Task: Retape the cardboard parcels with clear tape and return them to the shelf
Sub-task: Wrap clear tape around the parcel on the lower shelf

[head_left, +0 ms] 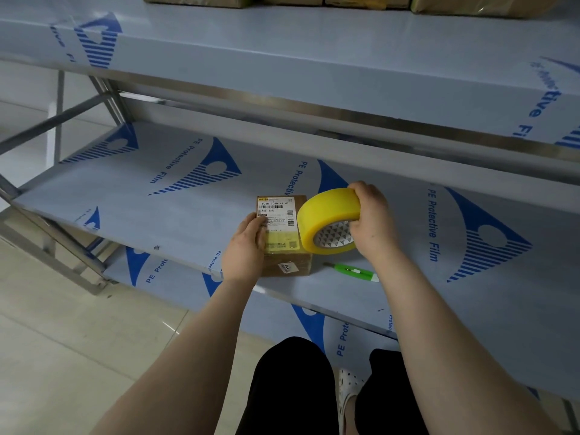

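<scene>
At frame centre the parcel (284, 233) sits on the shelf (157, 199) near its front edge. The tape roll (328, 221) is just right of it, the cutter (353, 271) below that roll. Other parcels (470, 4) line the frame's top.

**Parcel and tape roll on the middle shelf**

A small brown cardboard parcel (284, 229), printed label uppermost, lies flat near the front edge of the film-covered middle shelf (157, 199). A yellow-tinted roll of clear tape (326, 213) is poised on edge, tilted, at the parcel's right side. Further cardboard parcels (470, 4) sit on the upper shelf (314, 51).
</scene>
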